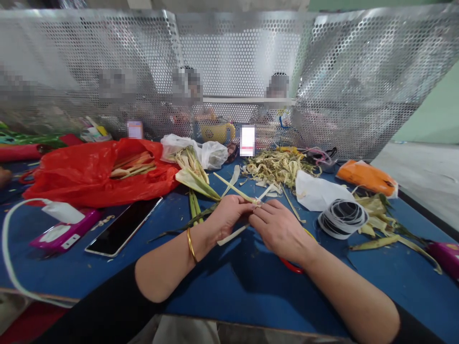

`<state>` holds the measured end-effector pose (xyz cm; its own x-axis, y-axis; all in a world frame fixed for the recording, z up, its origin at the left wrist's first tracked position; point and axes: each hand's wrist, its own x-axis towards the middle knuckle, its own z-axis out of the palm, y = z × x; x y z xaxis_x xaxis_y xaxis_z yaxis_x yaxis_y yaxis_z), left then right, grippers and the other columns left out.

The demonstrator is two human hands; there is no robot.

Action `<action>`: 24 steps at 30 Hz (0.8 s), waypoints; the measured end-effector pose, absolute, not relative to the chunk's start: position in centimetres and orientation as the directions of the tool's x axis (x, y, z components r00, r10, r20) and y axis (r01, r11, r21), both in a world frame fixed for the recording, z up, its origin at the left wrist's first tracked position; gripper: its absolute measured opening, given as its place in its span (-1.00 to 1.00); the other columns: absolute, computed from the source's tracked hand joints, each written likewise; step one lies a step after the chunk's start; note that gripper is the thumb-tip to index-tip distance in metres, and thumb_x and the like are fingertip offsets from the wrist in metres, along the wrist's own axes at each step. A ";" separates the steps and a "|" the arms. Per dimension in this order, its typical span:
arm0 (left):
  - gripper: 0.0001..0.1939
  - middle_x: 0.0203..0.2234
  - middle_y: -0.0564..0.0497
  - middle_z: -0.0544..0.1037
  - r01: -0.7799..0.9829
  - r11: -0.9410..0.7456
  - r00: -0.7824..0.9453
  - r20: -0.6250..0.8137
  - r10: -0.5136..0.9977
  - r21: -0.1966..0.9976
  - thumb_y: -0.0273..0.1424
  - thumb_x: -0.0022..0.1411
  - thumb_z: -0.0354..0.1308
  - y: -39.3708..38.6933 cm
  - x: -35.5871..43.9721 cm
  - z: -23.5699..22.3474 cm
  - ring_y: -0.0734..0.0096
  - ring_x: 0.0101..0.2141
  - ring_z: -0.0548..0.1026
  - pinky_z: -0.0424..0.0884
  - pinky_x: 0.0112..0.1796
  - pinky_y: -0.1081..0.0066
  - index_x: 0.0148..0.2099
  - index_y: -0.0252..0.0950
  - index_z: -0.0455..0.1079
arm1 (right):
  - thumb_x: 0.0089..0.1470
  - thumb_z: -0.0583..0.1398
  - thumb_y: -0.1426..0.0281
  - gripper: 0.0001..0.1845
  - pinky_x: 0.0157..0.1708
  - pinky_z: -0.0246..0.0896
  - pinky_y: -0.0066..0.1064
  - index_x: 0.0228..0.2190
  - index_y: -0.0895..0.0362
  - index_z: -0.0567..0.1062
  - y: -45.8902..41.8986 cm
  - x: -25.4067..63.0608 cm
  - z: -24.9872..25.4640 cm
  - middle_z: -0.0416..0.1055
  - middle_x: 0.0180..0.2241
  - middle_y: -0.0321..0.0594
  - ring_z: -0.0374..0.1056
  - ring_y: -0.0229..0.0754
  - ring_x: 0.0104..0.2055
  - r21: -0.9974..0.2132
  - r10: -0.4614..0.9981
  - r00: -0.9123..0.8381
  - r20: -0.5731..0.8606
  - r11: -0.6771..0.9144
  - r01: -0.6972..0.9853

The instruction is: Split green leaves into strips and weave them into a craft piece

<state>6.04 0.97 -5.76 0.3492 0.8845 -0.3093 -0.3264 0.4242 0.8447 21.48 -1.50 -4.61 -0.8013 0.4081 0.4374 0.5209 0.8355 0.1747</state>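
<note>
My left hand (229, 215), with a gold bangle at the wrist, pinches pale husk strips (234, 187) that cross between my fingertips. Closed on the same strips from the other side is my right hand (278, 227); the two hands meet above the blue table. One strip end hangs below my left fingers. The crossing point is partly covered by my fingers. Under my right wrist a red curved handle (292, 266) shows, its remainder hidden. Just beyond my left hand lie wider green-and-cream husks (197, 184) with green stalks (194, 208).
A pile of shredded husk (278, 167) lies at the back. To the right are a roll of white strapping (342, 218) and an orange packet (367, 177). Leftward lie a red plastic bag (82, 167), a phone (125, 227) and a purple power bank (66, 234). A perforated metal screen (244, 57) stands behind.
</note>
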 end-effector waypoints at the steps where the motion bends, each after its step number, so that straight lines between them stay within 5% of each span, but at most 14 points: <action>1: -0.72 -0.57 0.02 0.51 -0.321 0.410 0.340 -0.299 0.891 0.854 -0.43 -0.24 0.44 1.0 6.0 -5.7 0.53 -0.52 0.41 0.32 -0.42 0.51 -0.42 -0.43 0.50 | 0.22 0.00 0.52 -0.76 -0.26 0.00 -0.28 -0.42 0.18 0.41 -1.5 21.4 -4.7 0.40 -0.43 -0.17 0.21 -0.15 -0.36 0.166 0.425 -0.783 0.453 0.823 0.543; 5: -0.74 -0.62 0.07 0.46 -0.270 0.349 0.298 -0.266 0.917 0.897 -0.29 -0.10 0.39 0.9 5.8 -5.2 0.57 -0.56 0.36 0.30 -0.45 0.52 -0.47 -0.40 0.47 | 0.22 0.00 0.50 -0.76 -0.31 -0.03 -0.30 -0.44 0.16 0.39 -1.6 21.2 -4.8 0.39 -0.46 -0.18 0.20 -0.16 -0.40 0.105 0.492 -0.720 0.489 0.787 0.608; 10: -0.73 -0.69 0.11 0.38 -0.234 0.343 0.269 -0.278 0.922 0.910 -0.26 0.00 0.33 0.8 5.8 -5.0 0.62 -0.63 0.26 0.23 -0.51 0.52 -0.52 -0.38 0.44 | 0.19 0.00 0.55 -0.77 -0.28 -0.02 -0.32 -0.42 0.17 0.40 -1.8 21.0 -4.8 0.37 -0.48 -0.19 0.23 -0.17 -0.37 0.093 0.411 -0.746 0.524 0.843 0.530; 24: -0.72 -0.69 0.09 0.39 -0.231 0.326 0.244 -0.270 0.931 0.917 -0.25 -0.08 0.37 0.7 6.0 -5.0 0.63 -0.64 0.25 0.21 -0.51 0.52 -0.46 -0.41 0.50 | 0.17 -0.03 0.53 -0.74 -0.23 0.05 -0.31 -0.49 0.14 0.36 -1.9 21.1 -4.6 0.36 -0.45 -0.18 0.20 -0.15 -0.36 0.129 0.343 -0.832 0.436 0.891 0.434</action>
<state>5.97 0.71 -5.05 0.2443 0.9314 -0.2699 -0.2309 0.3262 0.9167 21.12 -1.89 -4.65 -0.8324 0.3427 0.4355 0.4344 0.8915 0.1289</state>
